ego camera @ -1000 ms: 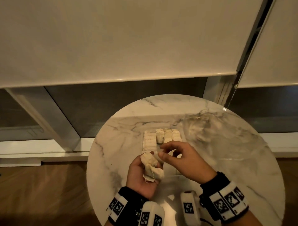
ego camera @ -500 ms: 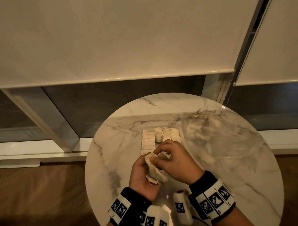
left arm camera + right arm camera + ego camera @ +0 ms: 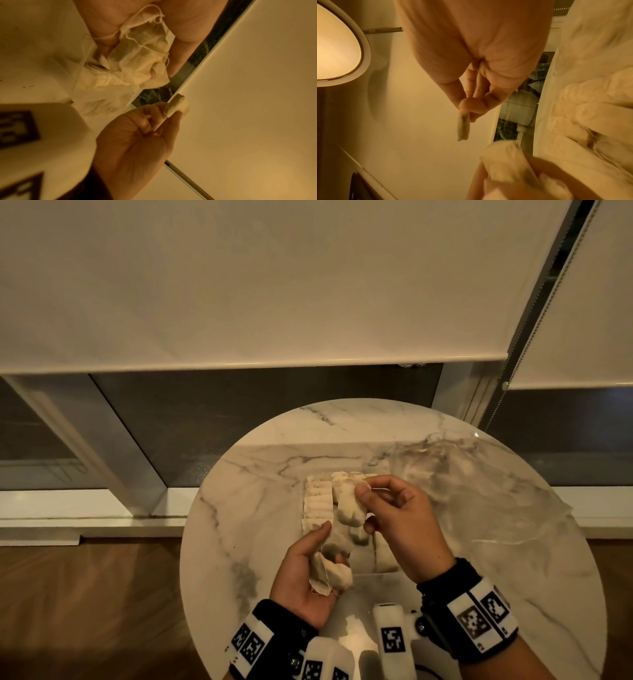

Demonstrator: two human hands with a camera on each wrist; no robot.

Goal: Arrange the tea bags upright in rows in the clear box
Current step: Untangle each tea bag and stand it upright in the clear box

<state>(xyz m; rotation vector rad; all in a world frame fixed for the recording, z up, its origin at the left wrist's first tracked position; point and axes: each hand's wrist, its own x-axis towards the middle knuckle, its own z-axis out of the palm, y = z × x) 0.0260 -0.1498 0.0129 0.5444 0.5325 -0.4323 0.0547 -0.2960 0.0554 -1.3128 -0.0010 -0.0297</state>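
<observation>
My right hand (image 3: 364, 491) pinches one pale tea bag (image 3: 349, 503) between thumb and fingers, held over the clear box (image 3: 387, 563); the same tea bag (image 3: 463, 126) hangs from my fingertips in the right wrist view. My left hand (image 3: 308, 566) is palm up and cups a small bunch of tea bags (image 3: 330, 571), their mesh and strings (image 3: 140, 56) filling the left wrist view. Rows of upright tea bags (image 3: 317, 498) stand in the far left part of the box. The box's near part is partly hidden by my hands.
The box stands on a round marble table (image 3: 239, 525). A crumpled clear plastic bag (image 3: 479, 484) lies on the table to the right. Roller blinds (image 3: 239, 285) and a window frame are behind; wooden floor (image 3: 85, 594) lies to the left.
My right hand took a tea bag from the bunch in my left hand and lifted it away toward the box. The left hand stayed low with the remaining bags.
</observation>
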